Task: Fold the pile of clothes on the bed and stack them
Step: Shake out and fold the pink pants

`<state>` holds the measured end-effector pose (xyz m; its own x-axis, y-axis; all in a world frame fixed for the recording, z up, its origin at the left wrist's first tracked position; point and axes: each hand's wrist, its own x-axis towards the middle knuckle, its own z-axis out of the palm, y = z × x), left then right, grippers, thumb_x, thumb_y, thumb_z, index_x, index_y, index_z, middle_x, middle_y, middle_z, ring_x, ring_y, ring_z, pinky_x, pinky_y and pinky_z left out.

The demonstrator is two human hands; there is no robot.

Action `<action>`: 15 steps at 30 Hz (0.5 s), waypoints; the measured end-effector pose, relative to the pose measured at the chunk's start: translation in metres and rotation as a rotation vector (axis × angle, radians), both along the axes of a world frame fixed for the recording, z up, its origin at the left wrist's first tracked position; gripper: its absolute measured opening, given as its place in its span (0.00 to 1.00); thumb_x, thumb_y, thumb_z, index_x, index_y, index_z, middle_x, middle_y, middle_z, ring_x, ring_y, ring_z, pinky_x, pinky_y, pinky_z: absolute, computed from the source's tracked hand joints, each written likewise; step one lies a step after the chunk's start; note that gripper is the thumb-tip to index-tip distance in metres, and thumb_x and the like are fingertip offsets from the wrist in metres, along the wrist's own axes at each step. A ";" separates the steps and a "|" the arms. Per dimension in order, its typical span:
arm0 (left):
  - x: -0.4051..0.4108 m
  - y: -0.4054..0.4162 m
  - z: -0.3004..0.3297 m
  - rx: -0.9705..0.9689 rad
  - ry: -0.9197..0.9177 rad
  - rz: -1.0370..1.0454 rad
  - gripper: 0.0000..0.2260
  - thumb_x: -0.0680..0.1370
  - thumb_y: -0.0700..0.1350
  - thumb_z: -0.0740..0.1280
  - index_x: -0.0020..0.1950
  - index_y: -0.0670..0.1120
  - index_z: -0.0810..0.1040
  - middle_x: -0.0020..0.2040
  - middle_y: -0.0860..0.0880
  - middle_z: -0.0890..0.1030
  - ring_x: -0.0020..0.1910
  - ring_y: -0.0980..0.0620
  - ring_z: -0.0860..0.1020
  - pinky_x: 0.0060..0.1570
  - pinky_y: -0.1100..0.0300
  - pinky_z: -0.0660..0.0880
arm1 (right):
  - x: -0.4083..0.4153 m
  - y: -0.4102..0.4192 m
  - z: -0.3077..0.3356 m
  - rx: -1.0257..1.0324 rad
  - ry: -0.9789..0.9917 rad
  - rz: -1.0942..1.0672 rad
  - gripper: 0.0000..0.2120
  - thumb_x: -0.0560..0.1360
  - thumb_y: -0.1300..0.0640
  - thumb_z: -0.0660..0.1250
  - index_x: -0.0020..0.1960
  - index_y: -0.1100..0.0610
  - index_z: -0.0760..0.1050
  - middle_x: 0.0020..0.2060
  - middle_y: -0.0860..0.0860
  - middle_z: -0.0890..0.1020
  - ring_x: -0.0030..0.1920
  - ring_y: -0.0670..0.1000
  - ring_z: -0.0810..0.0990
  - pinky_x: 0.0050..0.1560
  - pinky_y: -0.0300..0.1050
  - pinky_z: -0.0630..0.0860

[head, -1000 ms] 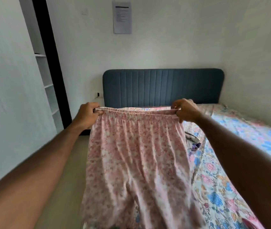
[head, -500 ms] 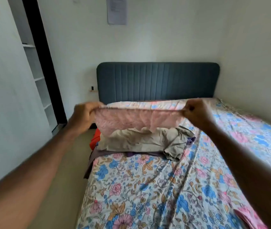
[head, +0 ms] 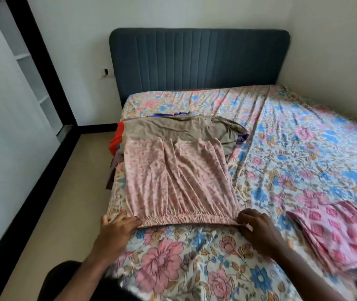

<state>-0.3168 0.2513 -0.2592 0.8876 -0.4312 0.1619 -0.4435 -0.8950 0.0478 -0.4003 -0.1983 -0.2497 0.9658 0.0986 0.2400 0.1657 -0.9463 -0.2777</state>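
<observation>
Nearest you, at the foot of the bed (head: 195, 268), both of your hands sit at the elastic waistband of the pink floral trousers (head: 177, 181). Your left hand (head: 116, 224) pinches the waistband's left corner and your right hand (head: 258, 227) pinches its right corner with curled fingers, which keeps the band stretched straight so the cloth lies flat for folding. Beyond your hands the trousers are spread on the flowered sheet, waistband toward you and the two legs running away side by side, their hems resting on the edge of the unfolded pile (head: 177, 129). That pile, a tan garment on top with red and purple pieces showing under it, sits near the bed's left edge, so I judge most of the job is not yet done. To your right, well apart from the trousers, a pink patterned cloth (head: 334, 231) lies flat, probably the start of the stack. Farthest back stands the dark blue headboard (head: 199, 59).
</observation>
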 end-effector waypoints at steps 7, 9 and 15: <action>-0.040 0.006 -0.006 0.008 -0.034 -0.082 0.25 0.60 0.37 0.82 0.53 0.55 0.86 0.53 0.60 0.84 0.55 0.51 0.81 0.45 0.42 0.72 | -0.041 0.002 0.008 0.079 0.036 0.051 0.02 0.73 0.54 0.74 0.44 0.49 0.82 0.52 0.39 0.77 0.47 0.42 0.79 0.42 0.42 0.79; -0.052 0.006 -0.005 -0.001 -0.014 -0.096 0.22 0.61 0.39 0.81 0.52 0.57 0.85 0.51 0.62 0.83 0.55 0.54 0.79 0.48 0.40 0.74 | -0.057 0.001 0.003 0.097 0.068 0.042 0.02 0.72 0.53 0.73 0.43 0.48 0.81 0.53 0.38 0.76 0.48 0.41 0.79 0.42 0.47 0.81; -0.062 -0.014 0.010 -0.017 0.025 -0.109 0.14 0.68 0.61 0.68 0.50 0.58 0.84 0.56 0.59 0.81 0.57 0.56 0.77 0.57 0.36 0.70 | -0.072 0.027 0.007 0.297 0.190 -0.143 0.17 0.73 0.35 0.63 0.51 0.46 0.79 0.56 0.41 0.74 0.51 0.41 0.78 0.47 0.43 0.78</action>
<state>-0.3786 0.2371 -0.2487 0.8393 -0.5230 0.1486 -0.5369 -0.8404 0.0745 -0.4718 -0.1711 -0.2429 0.9948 -0.0876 0.0528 -0.0436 -0.8300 -0.5560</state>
